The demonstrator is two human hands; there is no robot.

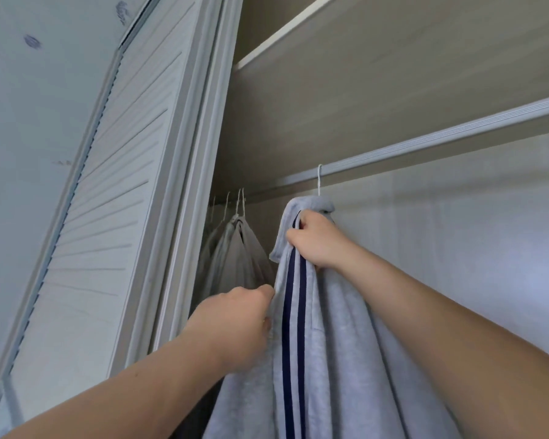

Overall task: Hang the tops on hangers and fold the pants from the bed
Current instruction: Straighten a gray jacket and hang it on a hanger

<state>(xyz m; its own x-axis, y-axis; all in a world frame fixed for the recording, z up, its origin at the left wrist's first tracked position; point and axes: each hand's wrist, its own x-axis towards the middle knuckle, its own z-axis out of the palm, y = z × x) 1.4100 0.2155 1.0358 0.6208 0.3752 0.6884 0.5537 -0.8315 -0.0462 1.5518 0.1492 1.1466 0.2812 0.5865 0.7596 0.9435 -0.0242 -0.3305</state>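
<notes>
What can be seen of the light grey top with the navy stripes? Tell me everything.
The light grey top looks like soft fleecy fabric, with two dark navy stripes running down it and a folded collar at its peak. It hangs from a white hanger hook caught over the wardrobe rail, draping down out of frame. The right hand grips it near the collar; the left hand pinches its left edge lower down. Grey garments hang to its left.

Rail (441,139) carries hung tops (330,327)
</notes>
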